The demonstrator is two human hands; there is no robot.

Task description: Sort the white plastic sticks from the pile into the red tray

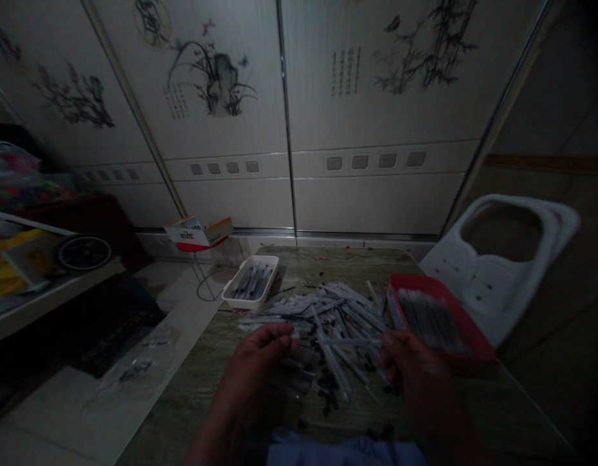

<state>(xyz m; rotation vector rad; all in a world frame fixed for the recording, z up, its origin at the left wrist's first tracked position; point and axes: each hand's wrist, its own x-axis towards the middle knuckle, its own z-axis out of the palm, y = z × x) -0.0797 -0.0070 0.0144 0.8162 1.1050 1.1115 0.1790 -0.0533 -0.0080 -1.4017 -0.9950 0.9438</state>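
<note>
My right hand (408,362) pinches one end of a slim, translucent pen (352,341), which points left across the pile. Thumb and fingers of my left hand (265,349) are pressed together at a small pale piece (294,334) that is too dim to name. Beneath and beyond both hands lies a loose heap of similar clear and whitish pens (347,310). Small black pieces, possibly pen caps (327,385), are scattered on the table between my hands.
A white basket (226,301) of pens stands at the table's far left, a red basket (478,353) of pens at its right. White plastic chairs (503,278) are beyond the right edge. A box (187,234) sits on a red stool behind. Sliding doors (231,200) close off the back.
</note>
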